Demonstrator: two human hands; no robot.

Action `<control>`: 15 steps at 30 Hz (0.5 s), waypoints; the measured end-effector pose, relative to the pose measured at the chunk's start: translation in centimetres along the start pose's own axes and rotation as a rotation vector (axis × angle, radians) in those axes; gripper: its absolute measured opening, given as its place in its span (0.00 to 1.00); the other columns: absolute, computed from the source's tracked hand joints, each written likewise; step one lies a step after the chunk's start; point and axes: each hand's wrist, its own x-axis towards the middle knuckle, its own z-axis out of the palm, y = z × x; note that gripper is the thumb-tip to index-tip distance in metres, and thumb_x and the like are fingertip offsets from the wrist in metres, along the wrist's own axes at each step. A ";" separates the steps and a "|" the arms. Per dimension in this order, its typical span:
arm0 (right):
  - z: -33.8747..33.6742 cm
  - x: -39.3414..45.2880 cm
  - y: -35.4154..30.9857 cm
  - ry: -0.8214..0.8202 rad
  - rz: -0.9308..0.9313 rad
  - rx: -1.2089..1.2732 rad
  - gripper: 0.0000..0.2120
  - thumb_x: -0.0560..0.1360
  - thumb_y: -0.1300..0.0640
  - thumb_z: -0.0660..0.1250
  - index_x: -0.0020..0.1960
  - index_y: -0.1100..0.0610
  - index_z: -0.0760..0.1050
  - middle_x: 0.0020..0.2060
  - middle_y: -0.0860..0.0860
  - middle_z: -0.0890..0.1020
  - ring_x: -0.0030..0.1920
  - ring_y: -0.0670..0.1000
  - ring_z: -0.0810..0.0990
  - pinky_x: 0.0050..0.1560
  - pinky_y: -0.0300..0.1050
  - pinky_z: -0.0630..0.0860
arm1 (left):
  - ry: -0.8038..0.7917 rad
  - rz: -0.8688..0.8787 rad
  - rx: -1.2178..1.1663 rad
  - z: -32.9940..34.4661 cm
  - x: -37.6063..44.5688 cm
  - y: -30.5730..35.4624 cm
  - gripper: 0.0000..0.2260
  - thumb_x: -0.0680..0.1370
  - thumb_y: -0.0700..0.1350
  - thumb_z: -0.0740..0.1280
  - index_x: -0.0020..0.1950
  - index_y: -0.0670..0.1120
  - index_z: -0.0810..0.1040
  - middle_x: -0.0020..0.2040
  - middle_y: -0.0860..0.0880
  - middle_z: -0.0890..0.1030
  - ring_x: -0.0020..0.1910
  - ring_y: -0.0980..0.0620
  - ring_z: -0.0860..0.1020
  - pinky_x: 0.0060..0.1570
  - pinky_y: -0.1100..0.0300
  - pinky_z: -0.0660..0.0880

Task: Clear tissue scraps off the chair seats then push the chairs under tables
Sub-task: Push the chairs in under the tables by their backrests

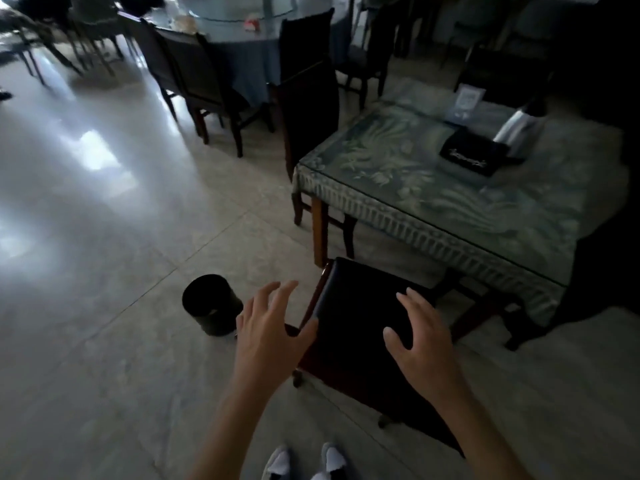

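Note:
A dark wooden chair (pixel 356 306) with a black padded seat stands in front of me, its front part reaching under the rectangular table (pixel 450 216) with a patterned green cloth. No tissue scrap shows on the seat. My left hand (pixel 273 327) hovers with spread fingers over the chair's left edge, holding nothing. My right hand (pixel 422 334) hovers with spread fingers above the seat, also holding nothing. I cannot tell whether either hand touches the chair.
A small black bin (pixel 213 308) stands on the tiled floor left of the chair. Another dark chair (pixel 308 98) stands at the table's far left end. A round table (pixel 249 32) ringed with chairs is behind. A black box (pixel 472 155) lies on the table.

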 end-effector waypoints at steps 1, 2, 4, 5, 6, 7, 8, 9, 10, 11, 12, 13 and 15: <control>-0.1 -0.6 0.0 0.023 0.038 0.001 0.32 0.76 0.38 0.56 0.76 0.52 0.64 0.77 0.48 0.63 0.76 0.48 0.60 0.73 0.57 0.65 | -0.038 0.029 -0.020 0.2 0.6 0.0 0.30 0.74 0.62 0.67 0.74 0.58 0.65 0.73 0.51 0.67 0.71 0.48 0.64 0.70 0.47 0.62; 0.0 -1.2 -0.1 0.047 0.074 0.000 0.32 0.76 0.38 0.56 0.76 0.52 0.63 0.77 0.48 0.62 0.76 0.48 0.59 0.73 0.56 0.64 | -0.062 0.065 -0.028 0.3 1.2 -0.1 0.30 0.74 0.61 0.68 0.74 0.57 0.65 0.72 0.51 0.67 0.71 0.48 0.65 0.70 0.47 0.62; 0.1 -2.6 -0.5 0.106 0.137 -0.015 0.30 0.77 0.41 0.58 0.76 0.52 0.63 0.77 0.49 0.63 0.76 0.48 0.59 0.74 0.56 0.63 | -0.100 0.151 -0.023 0.6 2.0 -0.3 0.30 0.74 0.61 0.68 0.74 0.57 0.65 0.71 0.51 0.68 0.70 0.48 0.66 0.69 0.47 0.63; 0.3 -3.2 -0.7 0.137 0.161 -0.020 0.30 0.77 0.42 0.58 0.76 0.53 0.64 0.76 0.50 0.63 0.76 0.49 0.59 0.74 0.57 0.62 | -0.126 0.186 -0.026 0.5 2.2 -0.5 0.31 0.74 0.61 0.67 0.74 0.56 0.65 0.71 0.52 0.68 0.69 0.48 0.66 0.68 0.47 0.64; 0.4 -3.8 -1.1 0.166 0.186 -0.026 0.30 0.77 0.42 0.59 0.75 0.54 0.64 0.76 0.50 0.63 0.76 0.49 0.60 0.74 0.57 0.62 | -0.156 0.215 -0.030 0.4 2.5 -0.6 0.31 0.74 0.62 0.67 0.75 0.57 0.64 0.71 0.52 0.68 0.69 0.49 0.66 0.69 0.47 0.64; 0.6 -4.2 -1.4 0.191 0.209 -0.037 0.30 0.77 0.43 0.59 0.75 0.55 0.65 0.76 0.51 0.64 0.76 0.50 0.60 0.74 0.56 0.62 | -0.183 0.236 -0.031 0.4 2.7 -0.7 0.31 0.74 0.62 0.67 0.75 0.57 0.64 0.71 0.51 0.68 0.70 0.48 0.66 0.69 0.47 0.64; 0.8 -4.6 -1.7 0.216 0.229 -0.049 0.30 0.77 0.43 0.60 0.75 0.55 0.65 0.76 0.52 0.64 0.75 0.50 0.61 0.74 0.55 0.62 | -0.205 0.249 -0.027 0.3 2.8 -0.9 0.32 0.74 0.62 0.67 0.75 0.57 0.63 0.71 0.51 0.67 0.70 0.48 0.66 0.70 0.47 0.64; 1.0 -5.0 -2.0 0.245 0.246 -0.059 0.30 0.77 0.44 0.60 0.75 0.56 0.65 0.76 0.52 0.64 0.75 0.50 0.61 0.74 0.54 0.62 | -0.218 0.263 -0.024 0.3 2.8 -1.1 0.32 0.74 0.61 0.68 0.75 0.56 0.63 0.71 0.50 0.67 0.70 0.47 0.65 0.70 0.46 0.65; 1.2 -5.3 -2.3 0.273 0.266 -0.060 0.29 0.77 0.45 0.61 0.75 0.56 0.66 0.76 0.52 0.64 0.75 0.49 0.61 0.74 0.53 0.61 | -0.229 0.279 -0.027 0.2 2.7 -1.3 0.32 0.74 0.62 0.68 0.76 0.57 0.63 0.72 0.50 0.67 0.70 0.47 0.65 0.70 0.45 0.65; 1.3 -5.6 -2.5 0.300 0.281 -0.050 0.28 0.78 0.46 0.62 0.75 0.56 0.65 0.76 0.52 0.64 0.75 0.48 0.60 0.74 0.51 0.61 | -0.242 0.291 -0.033 0.0 2.6 -1.4 0.32 0.74 0.62 0.67 0.76 0.57 0.62 0.72 0.51 0.67 0.71 0.47 0.65 0.70 0.45 0.65; 1.5 -5.9 -2.8 0.319 0.289 -0.041 0.27 0.79 0.48 0.63 0.75 0.55 0.65 0.76 0.51 0.64 0.75 0.47 0.60 0.74 0.49 0.60 | -0.258 0.300 -0.036 -0.1 2.5 -1.5 0.32 0.75 0.62 0.67 0.76 0.57 0.62 0.73 0.51 0.66 0.71 0.48 0.64 0.71 0.45 0.65; 1.6 -6.1 -2.9 0.331 0.292 -0.040 0.27 0.79 0.49 0.64 0.75 0.55 0.64 0.76 0.51 0.64 0.75 0.47 0.59 0.74 0.49 0.60 | -0.274 0.305 -0.037 0.0 2.5 -1.6 0.32 0.75 0.62 0.67 0.76 0.57 0.62 0.73 0.52 0.66 0.71 0.49 0.63 0.71 0.46 0.63; 1.8 -6.6 -2.8 0.343 0.291 -0.055 0.27 0.79 0.50 0.65 0.75 0.55 0.65 0.76 0.51 0.64 0.75 0.45 0.60 0.73 0.48 0.60 | -0.303 0.312 -0.046 0.3 2.3 -1.7 0.31 0.75 0.61 0.67 0.76 0.57 0.63 0.72 0.52 0.66 0.71 0.50 0.63 0.71 0.48 0.61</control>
